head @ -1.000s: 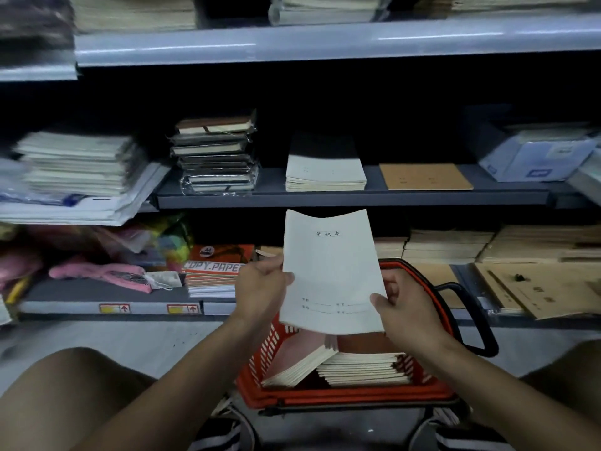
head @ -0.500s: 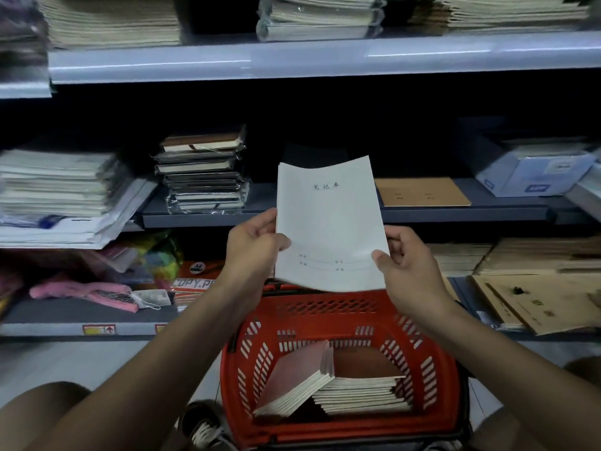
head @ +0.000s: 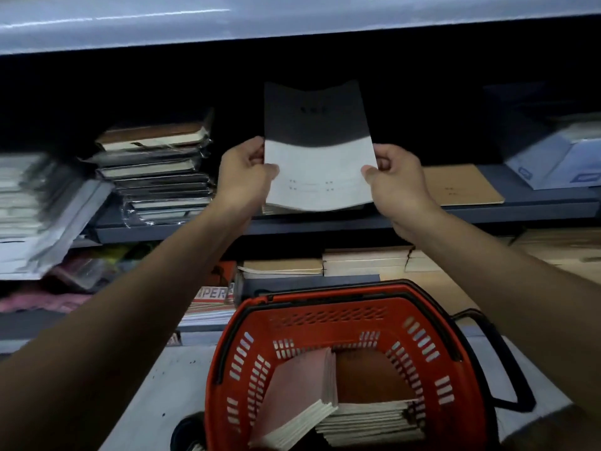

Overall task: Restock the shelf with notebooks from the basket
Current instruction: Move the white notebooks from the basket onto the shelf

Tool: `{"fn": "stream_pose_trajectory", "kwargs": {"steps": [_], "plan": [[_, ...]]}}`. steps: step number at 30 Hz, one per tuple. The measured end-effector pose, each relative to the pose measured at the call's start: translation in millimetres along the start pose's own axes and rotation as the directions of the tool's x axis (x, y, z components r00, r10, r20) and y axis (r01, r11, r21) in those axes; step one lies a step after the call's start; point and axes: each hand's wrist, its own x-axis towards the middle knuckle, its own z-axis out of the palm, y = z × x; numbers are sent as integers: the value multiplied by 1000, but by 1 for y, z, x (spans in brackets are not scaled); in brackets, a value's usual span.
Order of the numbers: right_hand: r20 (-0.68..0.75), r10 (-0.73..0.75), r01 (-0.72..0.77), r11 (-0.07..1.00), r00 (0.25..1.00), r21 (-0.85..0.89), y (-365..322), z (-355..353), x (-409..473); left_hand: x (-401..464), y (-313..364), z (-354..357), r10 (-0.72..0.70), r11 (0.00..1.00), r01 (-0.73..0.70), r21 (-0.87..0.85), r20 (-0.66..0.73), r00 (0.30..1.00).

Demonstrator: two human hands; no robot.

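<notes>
1. Head view: fingers (head: 257, 151) of the left hand (head: 242, 177) curl round the left edge of a white notebook (head: 320, 174), thumb on its cover; the right hand (head: 395, 180) pinches the right edge the same way, thumb on top.
2. Head view: both hands hold the white notebook at the front of the middle shelf (head: 325, 224), its far half in the shadow under the upper shelf (head: 292, 24). Its near edge hangs just above a low stack of like notebooks (head: 276, 209), mostly hidden behind it; whether they touch I cannot tell.
3. Head view: I judge this one notebook nearly placed but not yet let go.
4. Head view: the red basket (head: 351, 315) stands near, below the shelves, and holds more stock: a pink-covered bundle (head: 299, 388) leaning at the left and a flat pile of notebooks (head: 370, 421) at the right.
5. Head view: much restocking is left, as I judge it. A brown notebook (head: 461, 187) lies on the same shelf to the right, and wrapped dark notebooks (head: 159, 170) are stacked to the left.
</notes>
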Motion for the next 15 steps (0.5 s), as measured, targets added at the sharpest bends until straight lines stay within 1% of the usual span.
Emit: {"fn": "stream_pose_trajectory", "kwargs": {"steps": [3,5,8,10,13,15], "plan": [[4,16,-16,999,1000,-45,4,10,25,27,-9,4,-38,997,42,68,-67,997],[5,44,-43,992,999,-116,9,15,35,41,-18,4,-70,982,86,168,-97,993],[55,90,-76,972,994,-222,18,20,42,44,-29,5,-55,902,102,418,-123,991],[89,111,-83,959,990,-270,25,21,44,41,-37,6,-25,841,92,534,-132,991],[96,120,-86,949,988,-304,39,19,55,41,-45,5,42,819,39,573,-127,991],[80,95,-61,934,992,-353,36,14,52,38,-44,3,71,836,-7,549,-95,993]]}}
